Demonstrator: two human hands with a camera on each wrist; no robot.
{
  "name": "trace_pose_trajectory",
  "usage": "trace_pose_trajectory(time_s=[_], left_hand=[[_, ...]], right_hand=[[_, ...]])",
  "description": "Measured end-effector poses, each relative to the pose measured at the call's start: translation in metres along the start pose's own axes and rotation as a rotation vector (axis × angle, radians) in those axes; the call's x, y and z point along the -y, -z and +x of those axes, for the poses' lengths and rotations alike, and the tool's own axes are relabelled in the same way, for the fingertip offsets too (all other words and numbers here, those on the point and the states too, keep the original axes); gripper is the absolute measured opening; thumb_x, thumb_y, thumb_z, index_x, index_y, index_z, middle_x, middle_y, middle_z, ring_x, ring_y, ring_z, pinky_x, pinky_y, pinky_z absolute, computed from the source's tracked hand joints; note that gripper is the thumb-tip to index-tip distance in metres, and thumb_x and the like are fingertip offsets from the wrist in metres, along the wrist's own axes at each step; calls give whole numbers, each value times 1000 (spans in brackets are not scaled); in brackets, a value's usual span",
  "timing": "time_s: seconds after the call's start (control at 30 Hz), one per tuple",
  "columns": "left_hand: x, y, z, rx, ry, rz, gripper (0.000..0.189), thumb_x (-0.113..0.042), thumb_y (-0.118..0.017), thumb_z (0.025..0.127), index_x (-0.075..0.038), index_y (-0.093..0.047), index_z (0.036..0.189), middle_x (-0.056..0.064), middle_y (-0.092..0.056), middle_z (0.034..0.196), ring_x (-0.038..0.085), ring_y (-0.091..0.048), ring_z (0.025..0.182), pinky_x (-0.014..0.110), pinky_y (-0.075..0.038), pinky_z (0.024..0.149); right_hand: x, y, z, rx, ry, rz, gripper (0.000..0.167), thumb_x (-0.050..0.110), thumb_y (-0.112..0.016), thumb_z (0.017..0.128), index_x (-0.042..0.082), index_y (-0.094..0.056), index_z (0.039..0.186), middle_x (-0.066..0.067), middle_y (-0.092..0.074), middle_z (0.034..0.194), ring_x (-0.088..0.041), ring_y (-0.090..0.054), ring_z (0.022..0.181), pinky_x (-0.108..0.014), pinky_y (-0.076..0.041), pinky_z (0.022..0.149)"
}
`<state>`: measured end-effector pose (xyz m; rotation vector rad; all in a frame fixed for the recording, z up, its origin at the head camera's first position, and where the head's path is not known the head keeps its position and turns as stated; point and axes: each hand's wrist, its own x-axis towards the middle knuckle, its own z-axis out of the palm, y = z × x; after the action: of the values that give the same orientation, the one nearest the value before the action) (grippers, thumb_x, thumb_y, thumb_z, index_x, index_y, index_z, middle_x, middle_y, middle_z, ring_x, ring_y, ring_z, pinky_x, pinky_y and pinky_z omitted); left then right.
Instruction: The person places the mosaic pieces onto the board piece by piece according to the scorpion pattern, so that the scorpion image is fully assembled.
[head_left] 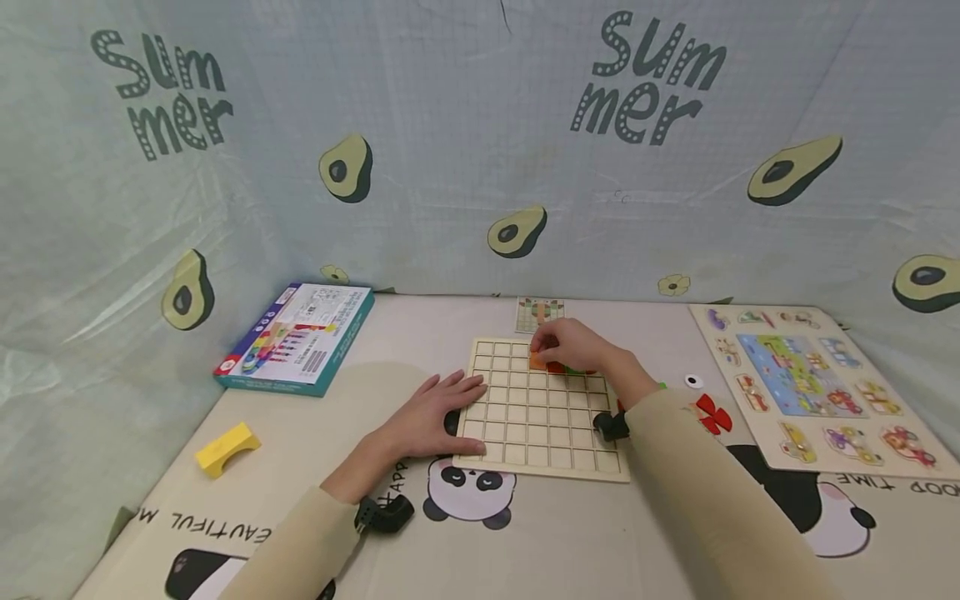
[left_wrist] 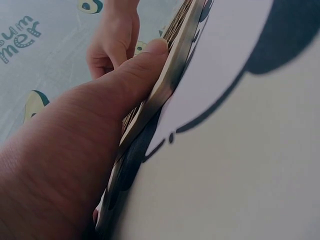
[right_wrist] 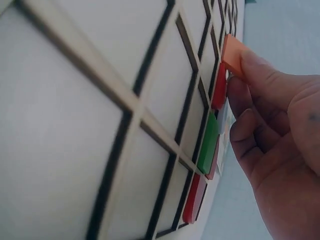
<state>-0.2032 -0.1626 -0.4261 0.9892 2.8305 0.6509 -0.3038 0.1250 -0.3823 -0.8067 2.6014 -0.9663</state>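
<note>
Your right hand (head_left: 573, 343) is curled in, its thumb and fingers pinching an orange tile (right_wrist: 233, 57) at their tips. Seen from your head, the tile sits at eight o'clock from the middle of that hand, over the upper part of the wooden grid board (head_left: 517, 434), toward its twelve o'clock edge. It is tilted in your grasp; you cannot tell from here whether it touches the board. Just beside it, the right wrist view shows a red tile (right_wrist: 219, 89), then a green tile (right_wrist: 208, 145) farther along the grid.

Your left hand (head_left: 435, 419) lies at the board's nine o'clock side with its fingers straight and spread, fingertips and thumb resting on the edge, gripping no tile.

Farther out from the board's centre, a small pattern card (head_left: 539, 313) lies at twelve o'clock. At three o'clock you have a white disc (head_left: 693, 382), red pieces (head_left: 718, 419) and, beyond them, a picture puzzle board (head_left: 720, 335). Toward nine o'clock are a flat box (head_left: 300, 337) and, a little lower, a yellow arch block (head_left: 225, 447).
</note>
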Motion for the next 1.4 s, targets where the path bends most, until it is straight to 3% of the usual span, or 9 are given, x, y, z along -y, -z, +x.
trace_pose_trajectory(time_s=[0.4, 0.93, 1.4], left_hand=[[-3, 1, 0, 0, -3, 3, 92, -57, -75, 83, -10, -43, 155, 7, -37, 160, 31, -20, 151, 55, -12, 120], [-1, 2, -1, -1, -6, 6, 92, -58, -75, 83, -12, -43, 155, 6, -37, 160, 30, -20, 151, 54, -12, 120], [-2, 3, -1, 2, -11, 9, 92, -58, -74, 84, -10, -42, 155, 7, -36, 160, 31, -20, 151, 55, -12, 120]], right_hand=[[3, -6, -1, -7, -37, -29, 6, 10, -70, 96, 5, -68, 97, -4, -65, 88, -20, -56, 78, -36, -49, 75], [-1, 6, -6, -59, 10, 37, 20, 12, -73, 95, 0, -69, 109, -5, -65, 95, -21, -59, 87, -39, -50, 83], [-8, 27, -38, -108, 9, 45, 34, 14, -75, 93, -2, -66, 121, -6, -64, 99, -23, -58, 89, -38, -50, 78]])
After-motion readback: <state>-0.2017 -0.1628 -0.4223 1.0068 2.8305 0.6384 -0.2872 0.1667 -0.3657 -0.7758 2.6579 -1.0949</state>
